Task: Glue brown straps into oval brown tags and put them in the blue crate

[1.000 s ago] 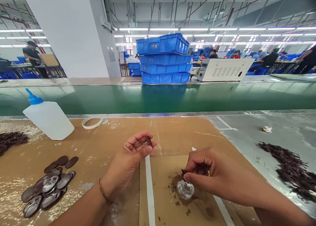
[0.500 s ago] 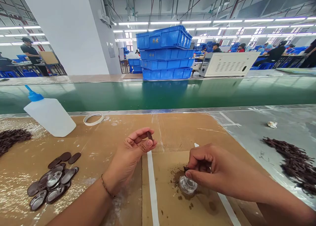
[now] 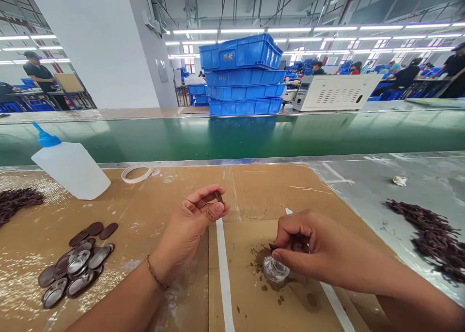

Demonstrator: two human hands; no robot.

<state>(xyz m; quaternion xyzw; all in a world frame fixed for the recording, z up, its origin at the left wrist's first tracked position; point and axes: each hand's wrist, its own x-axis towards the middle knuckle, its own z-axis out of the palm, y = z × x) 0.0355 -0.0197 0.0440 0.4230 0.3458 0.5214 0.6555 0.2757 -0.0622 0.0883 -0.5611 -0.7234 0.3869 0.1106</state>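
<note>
My left hand [image 3: 198, 216] is closed, pinching a small dark brown strip [image 3: 218, 196] upright between thumb and fingers above the cardboard. On the right, my right hand [image 3: 308, 245] is closed too, with the tip of a dark brown piece [image 3: 272, 247] poking out of its pinch; the rest is hidden by the fingers. That hand is just over a small clear glass jar [image 3: 275, 270], ringed by brown drops and stains. To the left lies a pile of flat oval dark brown pieces [image 3: 78, 264], some with a shiny face.
A white squeeze bottle [image 3: 72, 170] with a blue nozzle and a tape roll [image 3: 136, 173] are at the back left. Dark strips are heaped at the right [image 3: 432, 240] and left [image 3: 18, 203]. Beyond the green belt [image 3: 163, 138] stand stacked blue crates [image 3: 243, 75].
The camera view has shifted slightly. Both hands keep practically the same pose and the same pieces.
</note>
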